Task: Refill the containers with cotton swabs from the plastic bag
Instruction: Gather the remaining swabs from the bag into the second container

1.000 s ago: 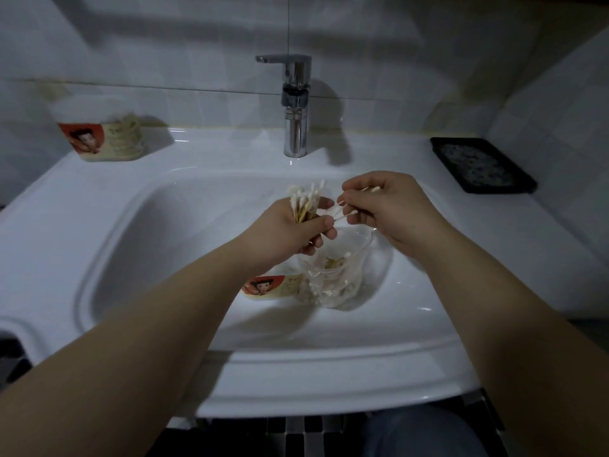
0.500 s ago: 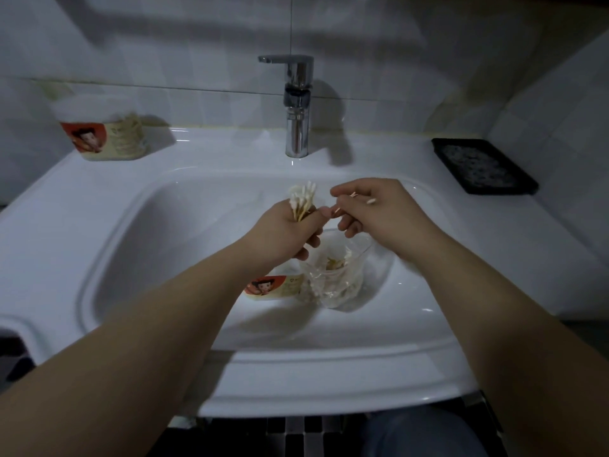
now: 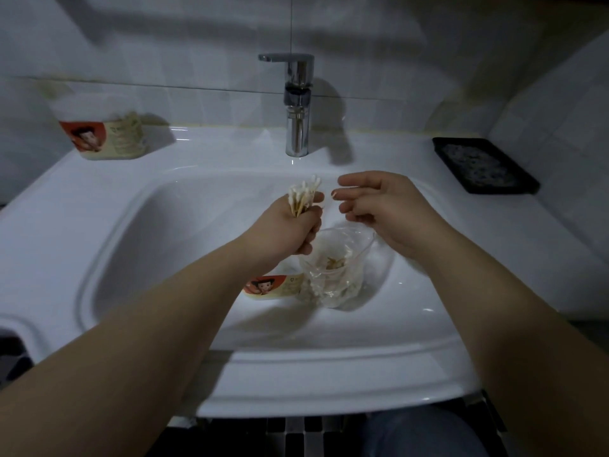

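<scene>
Cotton swabs (image 3: pixel 304 196) stand bunched in our left hand (image 3: pixel 290 234), which is clamped round their lower ends so that the white tips fan out above the thumb. Just to the right, our right hand (image 3: pixel 387 214) hovers with thumb and fingers apart and loosely bent; we see nothing held in it. Both hands hang over the basin of the white sink (image 3: pixel 329 374).

Below them, on the basin floor, sits the clear plastic bag (image 3: pixel 333 278), its mouth gaping upward, with more swabs dimly visible inside. Touching its left side lies a container (image 3: pixel 272 286) with a red picture label, partly hidden by our left wrist.

Farther out, a second container (image 3: pixel 100 131) with the same label stands on the far left ledge of the sink. A chrome tap (image 3: pixel 298 107) rises at the far middle, and a black tray (image 3: pixel 484 164) rests on the far right ledge.
</scene>
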`<action>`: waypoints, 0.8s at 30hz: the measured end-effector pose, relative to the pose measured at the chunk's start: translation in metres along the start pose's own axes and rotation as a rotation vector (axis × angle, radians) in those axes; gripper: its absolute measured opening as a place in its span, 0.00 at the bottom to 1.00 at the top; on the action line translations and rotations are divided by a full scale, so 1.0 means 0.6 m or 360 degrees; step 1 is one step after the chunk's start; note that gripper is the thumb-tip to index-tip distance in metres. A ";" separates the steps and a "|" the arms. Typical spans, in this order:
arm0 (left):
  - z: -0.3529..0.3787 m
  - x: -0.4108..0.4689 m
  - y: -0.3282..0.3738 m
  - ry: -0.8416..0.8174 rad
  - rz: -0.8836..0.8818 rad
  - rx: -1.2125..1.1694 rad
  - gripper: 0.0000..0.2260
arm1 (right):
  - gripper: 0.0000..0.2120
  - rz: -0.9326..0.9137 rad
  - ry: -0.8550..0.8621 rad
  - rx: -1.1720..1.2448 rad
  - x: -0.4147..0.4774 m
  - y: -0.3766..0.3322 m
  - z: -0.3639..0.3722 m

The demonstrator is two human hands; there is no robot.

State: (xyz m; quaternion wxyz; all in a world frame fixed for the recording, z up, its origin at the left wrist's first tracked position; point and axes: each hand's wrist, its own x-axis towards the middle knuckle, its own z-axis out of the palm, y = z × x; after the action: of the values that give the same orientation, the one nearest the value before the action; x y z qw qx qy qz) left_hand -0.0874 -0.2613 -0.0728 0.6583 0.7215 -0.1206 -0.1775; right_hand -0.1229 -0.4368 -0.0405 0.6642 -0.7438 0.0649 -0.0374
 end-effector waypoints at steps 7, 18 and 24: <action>-0.008 -0.002 -0.002 0.0105 0.0049 0.0110 0.12 | 0.19 0.0154 -0.0138 0.0232 -0.014 -0.016 0.007; 0.000 -0.012 0.001 -0.0236 -0.0016 -0.0165 0.12 | 0.20 0.0160 -0.0141 -0.0032 -0.011 -0.002 0.011; -0.003 -0.008 0.002 -0.0178 -0.0044 -0.0017 0.07 | 0.11 -0.0055 0.0092 -0.0046 -0.004 0.003 0.002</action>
State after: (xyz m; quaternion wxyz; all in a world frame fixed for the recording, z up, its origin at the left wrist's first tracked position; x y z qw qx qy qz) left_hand -0.0912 -0.2579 -0.0708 0.6520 0.7085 -0.1462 -0.2273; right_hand -0.1250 -0.4354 -0.0422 0.6506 -0.7528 0.0716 -0.0693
